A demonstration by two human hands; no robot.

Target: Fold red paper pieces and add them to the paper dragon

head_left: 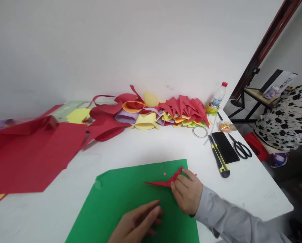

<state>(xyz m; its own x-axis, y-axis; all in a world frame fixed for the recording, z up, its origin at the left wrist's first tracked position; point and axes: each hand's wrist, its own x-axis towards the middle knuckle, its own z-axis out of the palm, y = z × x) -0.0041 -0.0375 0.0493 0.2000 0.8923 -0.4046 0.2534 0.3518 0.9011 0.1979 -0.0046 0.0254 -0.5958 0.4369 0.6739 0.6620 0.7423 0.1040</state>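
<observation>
A piece of folded red paper [166, 183] with two thin, pointed arms lies over a green sheet [110, 206]. My right hand [187, 189], in a grey sleeve, is closed on its right end, and the fingers hide part of it. Lower and to the left, my left hand [139, 222] hovers over the green sheet, its fingers loosely bent and apart, with nothing in it. A tiny red scrap [164, 173] rests on the sheet near the folded paper. The sheet's upper left corner is creased.
Large red paper sheets [39, 155] spread at the left. Along the wall lie rolled paper shapes [145, 121] and pleated red paper [183, 108]. At the right are a tape roll [199, 127], bottle [219, 94], utility knife [218, 157], black phone [225, 147], and scissors [242, 148]. A person [287, 116] is beyond.
</observation>
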